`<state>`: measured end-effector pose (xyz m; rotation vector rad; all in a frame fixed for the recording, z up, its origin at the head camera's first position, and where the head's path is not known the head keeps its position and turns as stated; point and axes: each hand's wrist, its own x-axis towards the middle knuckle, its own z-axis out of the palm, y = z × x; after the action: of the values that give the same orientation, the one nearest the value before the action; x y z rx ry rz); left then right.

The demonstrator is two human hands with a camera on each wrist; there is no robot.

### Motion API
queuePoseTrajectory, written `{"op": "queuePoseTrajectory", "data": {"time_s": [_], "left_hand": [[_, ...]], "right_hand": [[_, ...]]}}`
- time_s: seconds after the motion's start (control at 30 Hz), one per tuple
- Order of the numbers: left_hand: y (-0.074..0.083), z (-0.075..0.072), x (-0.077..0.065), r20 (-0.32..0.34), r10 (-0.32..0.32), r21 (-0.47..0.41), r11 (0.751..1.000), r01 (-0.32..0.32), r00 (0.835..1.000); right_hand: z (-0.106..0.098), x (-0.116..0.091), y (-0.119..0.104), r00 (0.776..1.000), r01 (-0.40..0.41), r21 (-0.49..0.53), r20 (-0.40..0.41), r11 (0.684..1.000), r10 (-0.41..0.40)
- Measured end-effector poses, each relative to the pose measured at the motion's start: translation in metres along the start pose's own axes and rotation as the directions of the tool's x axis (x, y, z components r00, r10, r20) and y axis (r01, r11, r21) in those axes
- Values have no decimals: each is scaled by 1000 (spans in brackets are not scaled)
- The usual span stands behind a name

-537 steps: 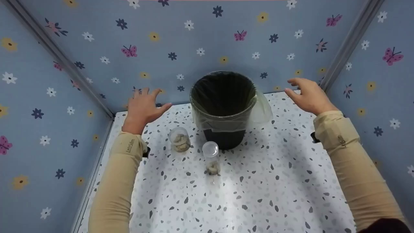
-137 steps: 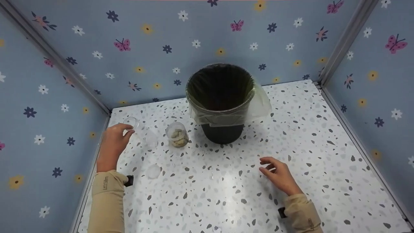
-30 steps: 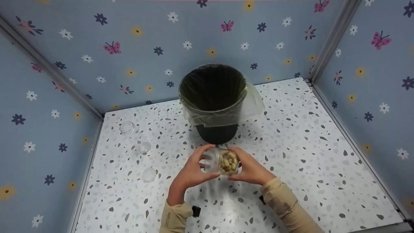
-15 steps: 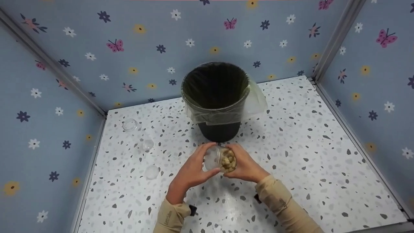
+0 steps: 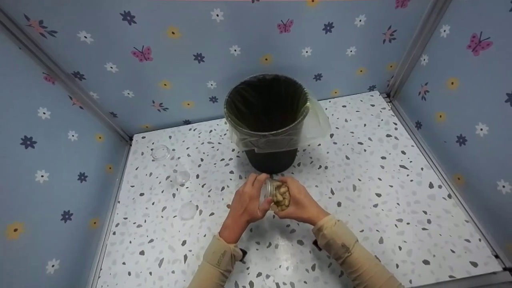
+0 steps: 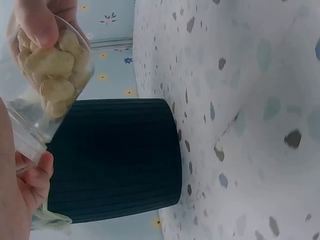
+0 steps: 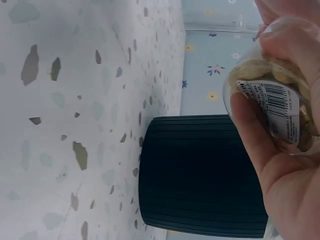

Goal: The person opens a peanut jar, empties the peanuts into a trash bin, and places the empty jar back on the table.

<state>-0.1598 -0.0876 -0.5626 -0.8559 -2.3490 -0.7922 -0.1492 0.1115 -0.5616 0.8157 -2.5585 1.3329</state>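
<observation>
Both hands hold a clear plastic jar of peanuts in their shells [image 5: 281, 197], tipped on its side in front of the bin. My right hand [image 5: 301, 201] grips the base end, where a white barcode label [image 7: 277, 107] shows in the right wrist view. Around the ringed lid end [image 6: 25, 135] curl the fingers and thumb of my left hand [image 5: 247, 203]. Through the clear wall in the left wrist view, the peanuts [image 6: 57, 70] lie toward the right hand's end. Most of the lid end is hidden behind the left fingers in the head view.
A black bin [image 5: 272, 160] with a pale plastic liner [image 5: 318, 124] stands just beyond the hands, against the flowered wall [image 5: 236, 32]. At left on the speckled table [image 5: 360, 192] lie an empty clear jar [image 5: 183, 177] and a clear round lid [image 5: 187, 211].
Earlier, the peanut jar stood left of the bin; now both hands hold it in front. Over the last second, the left hand has turned and wrapped further over the lid end.
</observation>
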Motion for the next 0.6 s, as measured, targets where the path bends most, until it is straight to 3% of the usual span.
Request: {"op": "queuePoseTrajectory", "data": {"time_s": [0.07,0.13,0.2,0.27,0.33,0.37,0.43,0.6], "left_hand": [[2,3,-3,2,-92,-47,995,92,996],[4,3,-4,31,-203,-93,974,205,979],[7,0,-3,84,-324,-126,935,332,942],[8,-7,0,158,-405,-119,898,425,901],[8,-13,1,238,-445,-113,870,480,863],[8,-15,0,276,-443,-130,862,490,853],[6,-19,-2,326,-411,-216,844,491,851],[-4,-25,-13,309,-275,-493,773,401,910]], "right_hand": [[5,0,0,999,27,-65,-43,998,-30],[9,0,0,995,46,-117,-83,992,-56],[13,1,1,991,60,-163,-109,985,-78],[16,3,2,991,52,-146,-116,988,-69],[17,3,4,993,32,-111,-113,993,-44],[17,3,5,994,17,-91,-110,996,-27],[17,0,6,995,-15,-44,-99,999,10],[18,-8,8,997,-33,38,-62,999,36]]}}
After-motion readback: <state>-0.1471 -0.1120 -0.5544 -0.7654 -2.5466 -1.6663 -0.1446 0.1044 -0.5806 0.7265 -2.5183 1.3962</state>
